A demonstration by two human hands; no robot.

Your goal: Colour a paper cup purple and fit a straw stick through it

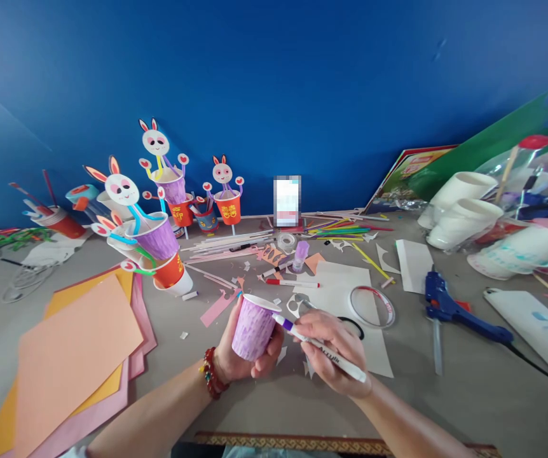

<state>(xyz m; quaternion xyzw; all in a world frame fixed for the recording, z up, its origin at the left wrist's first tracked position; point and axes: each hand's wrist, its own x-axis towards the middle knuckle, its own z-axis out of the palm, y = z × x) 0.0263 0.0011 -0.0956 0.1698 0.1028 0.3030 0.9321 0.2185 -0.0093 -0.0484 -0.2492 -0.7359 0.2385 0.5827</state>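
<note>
My left hand (236, 356) is wrapped round a paper cup (253, 331), tilted, its outside streaked with purple and its rim white. In my right hand (334, 346) is a white acrylic marker (335, 361) with a purple band near the tip. That tip meets the cup's right side just under the rim. Beyond the hands lie a red-and-white marker (293, 284) and a small purple-topped container (301, 256). White paper (345, 283) with cut scraps is beside my right hand, along with a roll of tape (372, 306). Black scissor handles show partly behind that hand.
Bunny-faced cup figures (154, 235) stand at the back left. Coloured paper sheets (78, 356) are piled at the left. A blue glue gun (459, 312) with its cord lies at the right, near stacked white cups (465, 219). Thin coloured sticks (341, 229) lie along the wall.
</note>
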